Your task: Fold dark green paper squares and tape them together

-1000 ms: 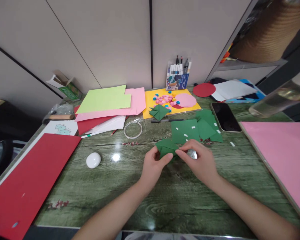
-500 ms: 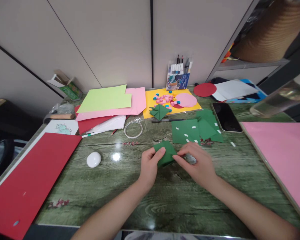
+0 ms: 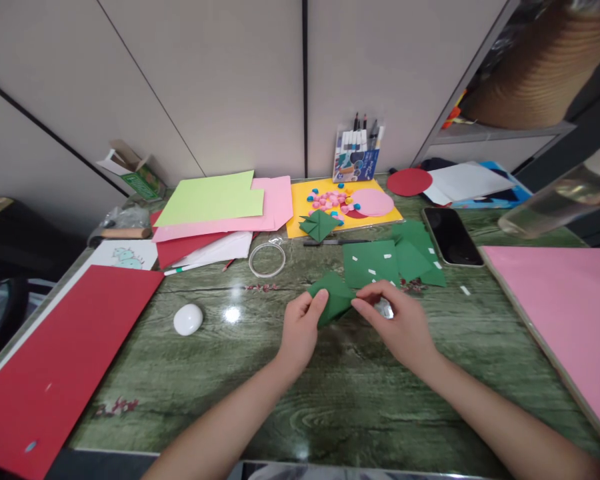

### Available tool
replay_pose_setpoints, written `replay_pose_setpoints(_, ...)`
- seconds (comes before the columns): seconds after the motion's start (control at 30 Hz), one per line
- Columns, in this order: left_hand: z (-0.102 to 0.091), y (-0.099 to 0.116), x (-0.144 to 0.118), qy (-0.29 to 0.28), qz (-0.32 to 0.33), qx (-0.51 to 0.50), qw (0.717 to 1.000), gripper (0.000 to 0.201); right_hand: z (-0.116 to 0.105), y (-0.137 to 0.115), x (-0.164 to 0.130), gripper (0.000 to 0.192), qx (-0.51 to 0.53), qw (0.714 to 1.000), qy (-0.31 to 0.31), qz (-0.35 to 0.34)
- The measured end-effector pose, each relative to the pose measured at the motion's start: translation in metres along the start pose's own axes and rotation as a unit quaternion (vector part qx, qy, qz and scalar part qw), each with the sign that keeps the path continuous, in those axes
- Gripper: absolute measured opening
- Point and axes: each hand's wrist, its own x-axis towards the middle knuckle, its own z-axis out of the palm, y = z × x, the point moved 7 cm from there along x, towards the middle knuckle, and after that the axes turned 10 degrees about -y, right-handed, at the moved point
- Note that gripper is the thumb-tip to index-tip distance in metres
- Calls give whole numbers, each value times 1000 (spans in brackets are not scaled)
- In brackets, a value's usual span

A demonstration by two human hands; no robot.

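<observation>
A folded piece of dark green paper (image 3: pixel 334 297) sits just above the green marbled table (image 3: pixel 330 393), held between both hands. My left hand (image 3: pixel 300 330) pinches its left edge with thumb and fingers. My right hand (image 3: pixel 397 320) grips its right corner. Behind it lie flat green paper squares (image 3: pixel 380 261) dotted with small white strips. Another folded green piece (image 3: pixel 318 224) rests on the yellow sheet (image 3: pixel 300 200).
A red sheet (image 3: pixel 55 360) covers the left; a pink board (image 3: pixel 565 307) lies right. A phone (image 3: pixel 451 235), tape ring (image 3: pixel 267 259), white oval object (image 3: pixel 188 319), stacked coloured papers (image 3: pixel 215 207), a marker pack (image 3: pixel 354 157) and a clear bottle (image 3: pixel 555 200) surround the work spot.
The folded green paper has been turned and shifted slightly between my hands; both hands stay closed on it near the same spot.
</observation>
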Motion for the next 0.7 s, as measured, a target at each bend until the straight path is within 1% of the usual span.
replay_pose_setpoints(0.07,-2,16,1,-5,69,117,991,32,4,14,3,20,119,991,-24,57)
replay_pose_setpoints(0.1,-2,25,1,-12,117,182,976,25,9,19,3,25,190,977,-52,80)
replay_pose_setpoints(0.13,1,33,-1,-22,169,248,954,19,16,22,4,30,257,958,-84,96)
replay_pose_setpoints(0.17,5,40,-3,-35,220,310,924,15,22,23,4,35,313,937,-115,104)
replay_pose_setpoints(0.2,9,44,-6,-49,261,365,892,17,27,22,4,39,354,919,-140,106)
replay_pose_setpoints(0.23,12,46,-8,-60,290,411,862,21,30,21,3,41,380,907,-153,103)
replay_pose_setpoints(0.27,15,46,-10,-68,309,449,836,25,31,20,3,44,394,900,-157,98)
replay_pose_setpoints(0.3,17,45,-11,-74,318,477,816,28,31,19,3,46,397,900,-153,93)
replay_pose_setpoints(0.33,18,44,-12,-77,323,496,802,29,31,19,3,48,392,904,-144,91)
replay_pose_setpoints(0.4,19,42,-14,-87,330,511,789,31,29,21,3,51,365,919,-118,97)
replay_pose_setpoints(0.47,21,40,-15,-101,339,498,792,35,27,26,4,45,330,933,-95,107)
replay_pose_setpoints(0.53,22,42,-16,-108,345,464,809,38,25,30,6,35,306,942,-78,111)
replay_pose_setpoints(0.57,21,43,-17,-104,344,440,823,39,24,32,8,31,292,948,-72,106)
replay_pose_setpoints(0.6,20,44,-16,-97,335,410,843,40,22,32,10,29,271,956,-67,96)
replay_pose_setpoints(0.63,18,45,-15,-87,318,370,869,41,19,31,11,27,240,965,-62,83)
replay_pose_setpoints(0.67,15,44,-13,-75,292,316,900,43,16,29,12,25,199,976,-57,67)
replay_pose_setpoints(0.7,12,40,-10,-70,251,247,934,48,13,27,13,24,155,985,-52,52)
